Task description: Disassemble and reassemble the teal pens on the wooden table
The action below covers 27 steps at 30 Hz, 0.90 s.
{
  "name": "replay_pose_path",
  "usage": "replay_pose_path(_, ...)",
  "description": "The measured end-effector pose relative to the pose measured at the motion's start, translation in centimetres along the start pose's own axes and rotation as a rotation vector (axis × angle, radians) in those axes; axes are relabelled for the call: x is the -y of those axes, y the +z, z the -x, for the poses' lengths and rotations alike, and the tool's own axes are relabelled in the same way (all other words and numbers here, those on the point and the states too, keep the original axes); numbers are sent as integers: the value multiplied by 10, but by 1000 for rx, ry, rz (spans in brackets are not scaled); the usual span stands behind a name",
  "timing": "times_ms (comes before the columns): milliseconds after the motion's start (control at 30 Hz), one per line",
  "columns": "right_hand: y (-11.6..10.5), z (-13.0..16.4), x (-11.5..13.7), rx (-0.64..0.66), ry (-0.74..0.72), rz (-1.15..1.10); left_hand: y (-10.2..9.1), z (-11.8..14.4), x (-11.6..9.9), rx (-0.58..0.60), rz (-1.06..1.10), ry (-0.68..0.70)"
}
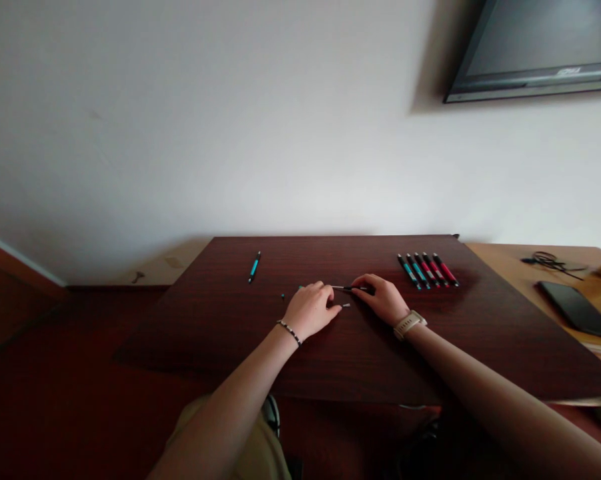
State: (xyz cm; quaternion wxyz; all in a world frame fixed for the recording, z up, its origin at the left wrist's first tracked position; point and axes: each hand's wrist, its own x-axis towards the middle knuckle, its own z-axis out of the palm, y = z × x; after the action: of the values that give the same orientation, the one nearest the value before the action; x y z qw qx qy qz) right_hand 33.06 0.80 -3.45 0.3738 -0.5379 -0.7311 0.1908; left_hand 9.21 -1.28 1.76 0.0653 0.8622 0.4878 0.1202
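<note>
My left hand (310,310) is closed, its fingertips bent over one end of a thin pale rod (337,287) that looks like a pen refill. The rod runs across to a dark pen part (361,289), pinched in the fingers of my right hand (384,301). A small grey pen piece (346,305) lies by my left thumb; I cannot tell whether they touch. A tiny teal piece (282,295) rests on the table left of my left hand, and a teal bit (300,287) shows at the edge of its fingers.
A teal and black pen (254,267) lies at the back left of the dark wooden table (220,320). Several teal and red pens (427,270) form a row at right. A lighter side table holds a phone (578,308) and a black cable (550,261). A screen (545,47) hangs above.
</note>
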Motion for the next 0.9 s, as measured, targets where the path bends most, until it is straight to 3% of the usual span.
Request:
replay_pose_path(333,0,-1,-2,0,-18,0,-4,1,-4,73,-34,59)
replay_pose_path(900,0,0,3,2,-14,14,-17,26,22,20,-24,64)
